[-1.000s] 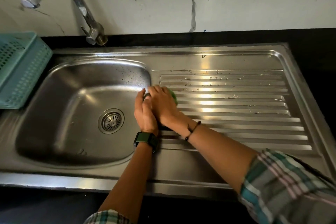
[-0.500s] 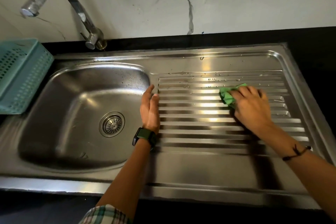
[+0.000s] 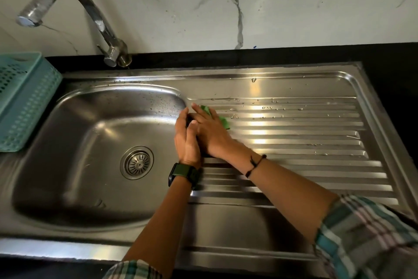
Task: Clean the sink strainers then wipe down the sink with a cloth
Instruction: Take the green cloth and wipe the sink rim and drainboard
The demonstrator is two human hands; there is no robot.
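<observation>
On the ribbed drainboard (image 3: 294,143), right hand (image 3: 210,134) presses cloth (image 3: 222,120); left hand (image 3: 186,140) flat, empty.

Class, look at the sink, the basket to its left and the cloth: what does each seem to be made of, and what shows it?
Sink: likely stainless steel, brushed; it mirrors the light in bright streaks.
Basket: probably moulded plastic, matte teal, with regular perforated walls.
Cloth: soft green fabric, possibly microfibre; it crumples under the right hand.

head: above sink (image 3: 226,229) | faces down-forward | close | single view
</observation>
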